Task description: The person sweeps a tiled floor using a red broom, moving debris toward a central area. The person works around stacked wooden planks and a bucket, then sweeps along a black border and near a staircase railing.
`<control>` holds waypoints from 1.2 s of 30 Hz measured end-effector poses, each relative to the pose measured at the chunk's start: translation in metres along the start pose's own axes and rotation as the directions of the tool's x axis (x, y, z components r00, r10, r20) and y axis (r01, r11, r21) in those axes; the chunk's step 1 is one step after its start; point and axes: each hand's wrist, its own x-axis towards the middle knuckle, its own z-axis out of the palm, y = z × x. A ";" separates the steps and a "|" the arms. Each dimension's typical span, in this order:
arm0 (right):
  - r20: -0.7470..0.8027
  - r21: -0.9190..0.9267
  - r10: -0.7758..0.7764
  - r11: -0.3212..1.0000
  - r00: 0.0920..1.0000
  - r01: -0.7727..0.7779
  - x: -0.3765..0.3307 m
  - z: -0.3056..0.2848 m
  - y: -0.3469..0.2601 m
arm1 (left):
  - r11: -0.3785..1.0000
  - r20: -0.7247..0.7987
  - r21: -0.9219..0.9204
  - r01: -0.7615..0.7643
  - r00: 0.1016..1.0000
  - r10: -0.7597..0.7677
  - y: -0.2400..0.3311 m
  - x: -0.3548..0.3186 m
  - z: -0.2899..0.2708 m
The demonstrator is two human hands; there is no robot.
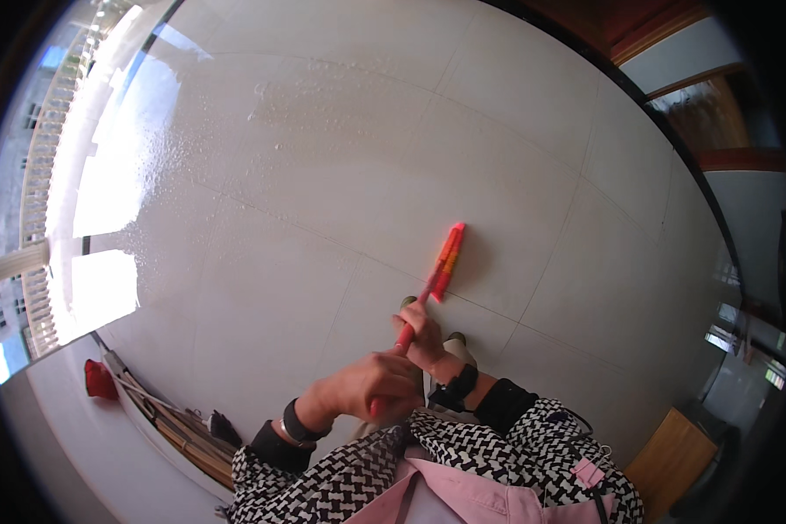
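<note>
Both of my hands are wrapped around the red handle of a broom (448, 262). Its narrow red head, with orange-yellow in the middle, rests on the pale tiled floor (323, 297) ahead of my feet; I cannot see its bristles clearly. Near my body, my left hand (377, 384) is closed around the upper end, whose red tip pokes out below the fist. My right hand (422, 336) grips the handle lower down, towards the head. Dark bands circle both wrists. My shoes show partly beneath the handle.
Wet, bubbly patches (306, 100) spread over the floor at the far left, near a bright opening with a balustrade (37, 188). A red object (100, 379) and long poles (162, 419) lie along the left wall. Wooden furniture (672, 454) stands at right.
</note>
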 end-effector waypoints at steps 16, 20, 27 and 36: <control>-0.099 0.463 -0.088 0.878 0.991 0.124 0.050 -0.088 -0.049 | 0.945 0.240 0.304 -0.124 0.969 0.050 0.059 0.141 0.039; -0.404 0.369 0.203 0.929 0.892 -0.044 0.005 -0.206 -0.002 | 0.969 0.342 0.030 -0.246 0.913 0.222 0.039 0.205 0.085; -0.712 0.017 0.231 0.950 0.663 -0.312 -0.017 -0.413 0.193 | 0.939 0.302 -0.273 -0.209 0.908 0.290 -0.104 0.386 0.207; -0.555 -0.094 0.344 0.878 0.757 -0.469 0.116 -0.543 0.356 | 0.986 0.151 -0.113 0.123 0.983 -0.105 -0.250 0.558 0.228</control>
